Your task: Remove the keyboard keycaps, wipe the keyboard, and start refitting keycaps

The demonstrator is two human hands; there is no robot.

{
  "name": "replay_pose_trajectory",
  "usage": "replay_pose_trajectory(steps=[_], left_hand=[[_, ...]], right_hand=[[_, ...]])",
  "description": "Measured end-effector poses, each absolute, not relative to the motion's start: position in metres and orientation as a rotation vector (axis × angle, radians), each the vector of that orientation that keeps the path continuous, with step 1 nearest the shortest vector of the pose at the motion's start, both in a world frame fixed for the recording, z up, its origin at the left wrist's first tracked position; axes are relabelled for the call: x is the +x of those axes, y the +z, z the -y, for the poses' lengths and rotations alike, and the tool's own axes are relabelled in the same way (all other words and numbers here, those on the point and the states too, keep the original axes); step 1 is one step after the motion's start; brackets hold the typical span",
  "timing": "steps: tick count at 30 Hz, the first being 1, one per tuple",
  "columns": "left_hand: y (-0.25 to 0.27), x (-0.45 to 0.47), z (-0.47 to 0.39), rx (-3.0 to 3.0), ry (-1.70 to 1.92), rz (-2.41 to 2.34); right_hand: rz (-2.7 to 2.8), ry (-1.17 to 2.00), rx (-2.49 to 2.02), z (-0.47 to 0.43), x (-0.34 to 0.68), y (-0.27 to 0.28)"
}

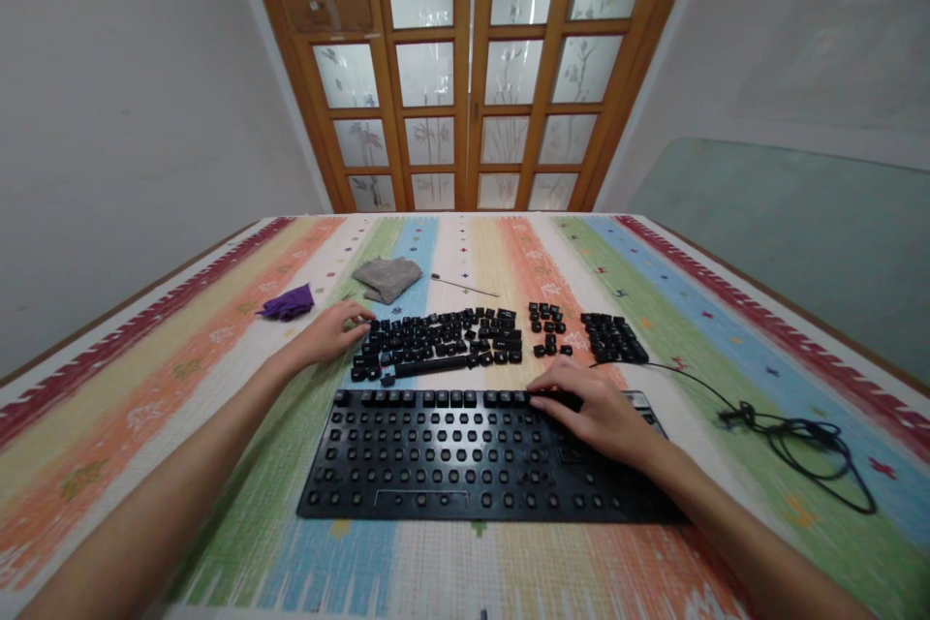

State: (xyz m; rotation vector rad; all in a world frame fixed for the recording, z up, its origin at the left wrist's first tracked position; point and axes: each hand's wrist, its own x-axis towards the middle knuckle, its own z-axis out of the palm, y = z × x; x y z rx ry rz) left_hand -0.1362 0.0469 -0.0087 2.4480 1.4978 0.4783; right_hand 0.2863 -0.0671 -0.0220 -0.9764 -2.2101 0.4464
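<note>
A black keyboard (428, 450) lies on the table. Keycaps fill much of its top row, while most rows below show bare switches. My right hand (592, 407) rests over its upper right part, thumb and index finger closed around a keycap at the top row; the fingers partly hide it. Behind the keyboard, loose black keycaps (436, 334) are laid out in groups, with a long spacebar (432, 365) at their front. My left hand (335, 331) is at the left end of these keycaps, thumb and fingers apart, fingertips at the upper left ones.
A grey cloth (388, 278) and a crumpled purple cloth (289, 302) lie at the back left. Near them is a thin brush-like stick (465, 286). More keycaps (614, 339) sit back right. A coiled black cable (806, 441) lies right, on the striped tablecloth (239, 542).
</note>
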Motion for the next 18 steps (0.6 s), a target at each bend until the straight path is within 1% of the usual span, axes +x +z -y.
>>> replay_pose_trajectory(steps=[13, 18], left_hand=[[-0.0074, -0.1382, -0.0519, 2.417, 0.526, -1.467], [-0.0068, -0.1384, -0.0522, 2.377, 0.537, -1.480]], right_hand=[[2.225, 0.416, -0.950, 0.0689, 0.2831, -0.0160], [2.139, 0.356, -0.984, 0.0703, 0.2824, -0.0140]])
